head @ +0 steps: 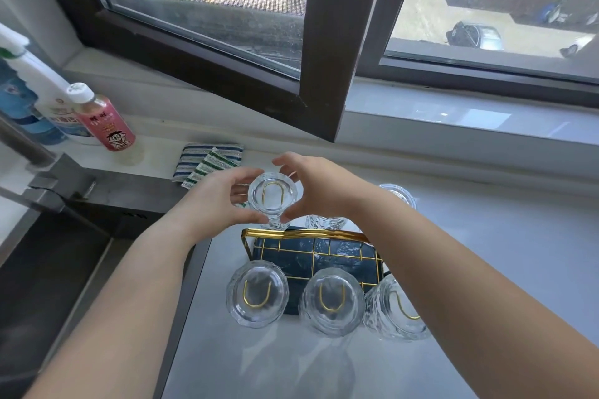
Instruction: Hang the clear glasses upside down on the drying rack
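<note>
Two bare hands set a clear glass (272, 196) upside down over a gold peg at the far left of a drying rack (311, 256) on a white countertop (486, 269).

The left hand (214, 201) and right hand (319, 188) cup the ribbed, thick-based glass from either side, fingers curled on its wall. Three more inverted glasses (257, 293) (332, 300) (393, 311) hang along the near row, gold loops showing through their bases.

Gold wire is seen on the drying rack (311, 234), set over a dark blue tray (291, 261). The glasses (257, 293) are clear and rippled. A pink label is carried by the bottle (105, 121). Blue-and-white stripes mark the cloth (191, 159); green stripes mark the packets (210, 168).
</note>
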`<act>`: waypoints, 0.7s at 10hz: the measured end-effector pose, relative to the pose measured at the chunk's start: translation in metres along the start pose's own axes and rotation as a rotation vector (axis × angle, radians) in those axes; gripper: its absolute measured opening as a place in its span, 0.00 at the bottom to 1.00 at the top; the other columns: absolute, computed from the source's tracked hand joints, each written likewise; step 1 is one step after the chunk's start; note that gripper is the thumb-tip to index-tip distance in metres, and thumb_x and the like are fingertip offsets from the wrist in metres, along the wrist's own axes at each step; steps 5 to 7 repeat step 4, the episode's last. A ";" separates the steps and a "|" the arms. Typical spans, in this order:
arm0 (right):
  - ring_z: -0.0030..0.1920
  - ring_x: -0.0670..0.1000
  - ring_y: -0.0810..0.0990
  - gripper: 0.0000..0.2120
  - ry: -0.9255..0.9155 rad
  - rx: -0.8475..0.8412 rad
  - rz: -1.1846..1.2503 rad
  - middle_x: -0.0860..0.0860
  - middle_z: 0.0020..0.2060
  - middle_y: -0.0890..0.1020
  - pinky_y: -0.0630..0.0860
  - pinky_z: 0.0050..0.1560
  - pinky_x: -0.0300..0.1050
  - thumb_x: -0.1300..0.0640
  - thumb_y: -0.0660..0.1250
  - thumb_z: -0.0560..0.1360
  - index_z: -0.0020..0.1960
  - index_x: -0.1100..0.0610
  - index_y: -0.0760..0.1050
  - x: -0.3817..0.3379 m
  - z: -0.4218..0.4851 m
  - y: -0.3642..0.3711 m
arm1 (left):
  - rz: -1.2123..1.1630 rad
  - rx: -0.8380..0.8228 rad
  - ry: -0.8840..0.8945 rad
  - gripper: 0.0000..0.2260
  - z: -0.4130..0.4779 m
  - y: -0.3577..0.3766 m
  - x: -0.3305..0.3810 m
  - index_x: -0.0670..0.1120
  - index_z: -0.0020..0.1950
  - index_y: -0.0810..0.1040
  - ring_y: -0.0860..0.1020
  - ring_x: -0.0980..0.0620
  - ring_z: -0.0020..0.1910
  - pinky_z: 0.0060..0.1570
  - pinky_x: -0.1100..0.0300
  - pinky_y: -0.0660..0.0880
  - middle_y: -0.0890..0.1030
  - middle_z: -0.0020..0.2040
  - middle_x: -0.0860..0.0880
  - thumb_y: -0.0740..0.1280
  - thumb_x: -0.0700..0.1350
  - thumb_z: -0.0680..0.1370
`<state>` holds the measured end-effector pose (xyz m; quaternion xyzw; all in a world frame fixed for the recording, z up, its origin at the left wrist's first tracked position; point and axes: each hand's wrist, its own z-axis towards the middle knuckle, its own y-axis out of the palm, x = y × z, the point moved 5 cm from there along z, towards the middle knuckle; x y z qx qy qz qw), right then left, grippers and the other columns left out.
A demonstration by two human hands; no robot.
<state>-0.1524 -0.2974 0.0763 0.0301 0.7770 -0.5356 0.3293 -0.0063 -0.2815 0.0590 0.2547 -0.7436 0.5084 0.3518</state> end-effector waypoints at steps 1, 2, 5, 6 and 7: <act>0.62 0.55 0.73 0.41 -0.002 0.002 0.002 0.54 0.65 0.74 0.72 0.59 0.48 0.55 0.78 0.62 0.69 0.56 0.61 0.001 -0.001 0.000 | 0.001 0.006 0.014 0.35 0.000 0.001 0.000 0.52 0.67 0.68 0.75 0.60 0.53 0.46 0.72 0.69 0.77 0.61 0.53 0.77 0.42 0.63; 0.62 0.55 0.73 0.41 0.005 -0.011 0.000 0.55 0.66 0.73 0.73 0.60 0.49 0.55 0.78 0.62 0.69 0.56 0.61 0.000 0.000 0.001 | -0.001 0.000 0.008 0.35 0.001 0.001 -0.001 0.52 0.68 0.68 0.74 0.59 0.55 0.50 0.68 0.70 0.76 0.63 0.52 0.77 0.42 0.63; 0.65 0.53 0.70 0.37 0.027 0.021 0.030 0.53 0.68 0.70 0.67 0.62 0.45 0.51 0.75 0.65 0.69 0.55 0.62 0.002 -0.013 -0.010 | -0.082 -0.024 -0.033 0.40 -0.005 0.003 -0.005 0.50 0.72 0.61 0.72 0.53 0.63 0.60 0.59 0.70 0.71 0.68 0.49 0.77 0.41 0.64; 0.65 0.53 0.70 0.37 0.027 0.021 0.030 0.53 0.68 0.70 0.67 0.62 0.45 0.51 0.75 0.65 0.69 0.55 0.62 0.002 -0.013 -0.010 | -0.082 -0.024 -0.033 0.40 -0.005 0.003 -0.005 0.50 0.72 0.61 0.72 0.53 0.63 0.60 0.59 0.70 0.71 0.68 0.49 0.77 0.41 0.64; 0.65 0.53 0.70 0.37 0.027 0.021 0.030 0.53 0.68 0.70 0.67 0.62 0.45 0.51 0.75 0.65 0.69 0.55 0.62 0.002 -0.013 -0.010 | -0.082 -0.024 -0.033 0.40 -0.005 0.003 -0.005 0.50 0.72 0.61 0.72 0.53 0.63 0.60 0.59 0.70 0.71 0.68 0.49 0.77 0.41 0.64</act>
